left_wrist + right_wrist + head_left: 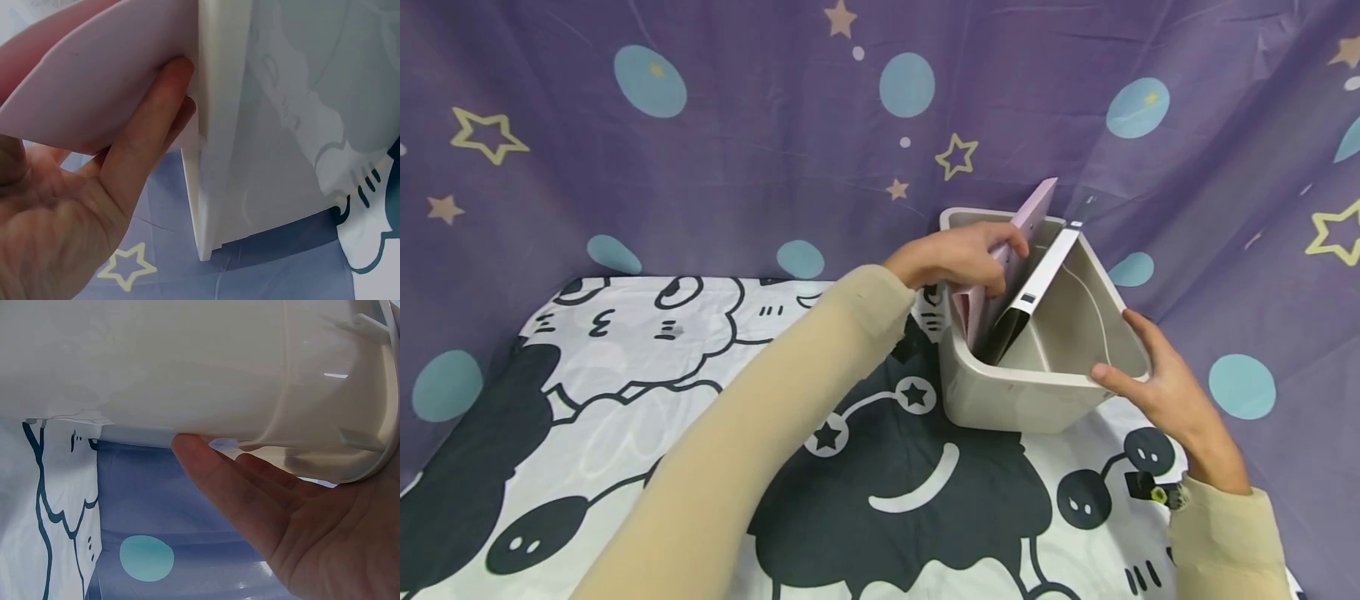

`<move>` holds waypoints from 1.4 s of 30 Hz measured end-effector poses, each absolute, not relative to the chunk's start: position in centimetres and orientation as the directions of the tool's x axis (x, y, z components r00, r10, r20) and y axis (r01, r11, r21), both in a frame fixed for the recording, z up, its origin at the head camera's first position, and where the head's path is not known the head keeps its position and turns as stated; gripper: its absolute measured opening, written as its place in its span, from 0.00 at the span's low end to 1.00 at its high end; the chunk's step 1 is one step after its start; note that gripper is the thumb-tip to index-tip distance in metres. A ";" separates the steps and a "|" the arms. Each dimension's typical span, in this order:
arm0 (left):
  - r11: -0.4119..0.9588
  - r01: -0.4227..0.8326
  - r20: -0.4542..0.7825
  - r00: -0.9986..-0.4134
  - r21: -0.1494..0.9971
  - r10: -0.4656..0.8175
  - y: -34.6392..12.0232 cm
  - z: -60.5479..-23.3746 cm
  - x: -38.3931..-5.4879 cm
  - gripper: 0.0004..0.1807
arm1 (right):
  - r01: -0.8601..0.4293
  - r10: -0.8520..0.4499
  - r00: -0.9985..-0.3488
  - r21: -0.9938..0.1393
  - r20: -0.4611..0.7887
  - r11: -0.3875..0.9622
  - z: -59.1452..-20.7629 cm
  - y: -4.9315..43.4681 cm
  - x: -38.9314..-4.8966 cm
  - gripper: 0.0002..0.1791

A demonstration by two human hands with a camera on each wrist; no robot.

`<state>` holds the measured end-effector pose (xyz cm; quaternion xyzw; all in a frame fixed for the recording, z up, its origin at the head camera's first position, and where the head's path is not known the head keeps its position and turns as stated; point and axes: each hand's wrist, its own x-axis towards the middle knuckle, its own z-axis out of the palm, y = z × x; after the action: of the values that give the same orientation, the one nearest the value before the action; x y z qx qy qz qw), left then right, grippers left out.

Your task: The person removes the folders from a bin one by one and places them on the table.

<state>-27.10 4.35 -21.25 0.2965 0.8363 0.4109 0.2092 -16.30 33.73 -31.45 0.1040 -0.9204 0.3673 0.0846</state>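
A pale grey-beige plastic storage bin (1022, 404) stands on the sheet, its mouth facing up. My left hand (962, 257) reaches over its left side and grips a pink file folder (1036, 204), which leans upright inside. In the left wrist view the fingers lie along the folder's pink cover (119, 69), next to the bin's rim. To the right of the pink folder, a dark file folder with a white spine (1051, 265) leans in the bin. My right hand (1172, 392) holds the bin's near right corner, thumb at the front rim; its fingers are partly hidden.
A white sheet with black cartoon figures (910, 475) covers the surface under the bin. Close behind hangs a purple curtain (760, 158) with stars and blue dots. A thin white cord-like line (1093, 304) runs inside the bin's right part.
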 end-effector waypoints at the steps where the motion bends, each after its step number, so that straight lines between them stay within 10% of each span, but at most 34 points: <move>1: 0.476 0.313 -0.110 -0.732 0.822 0.672 4.2 -21.3 -27.1 0.34 | -0.253 -0.128 -0.964 -0.660 0.232 0.707 -31.5 33.7 -16.3 0.49; 42: 0.434 0.278 -0.085 -0.755 0.857 0.651 3.5 -21.2 -27.4 0.33 | -0.235 -0.117 -0.969 -0.674 0.216 0.700 -31.3 33.7 -16.2 0.49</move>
<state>-27.43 3.47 -21.17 0.2826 0.8211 0.4507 0.2069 -16.21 33.66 -31.33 0.0959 -0.9187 0.3751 0.0786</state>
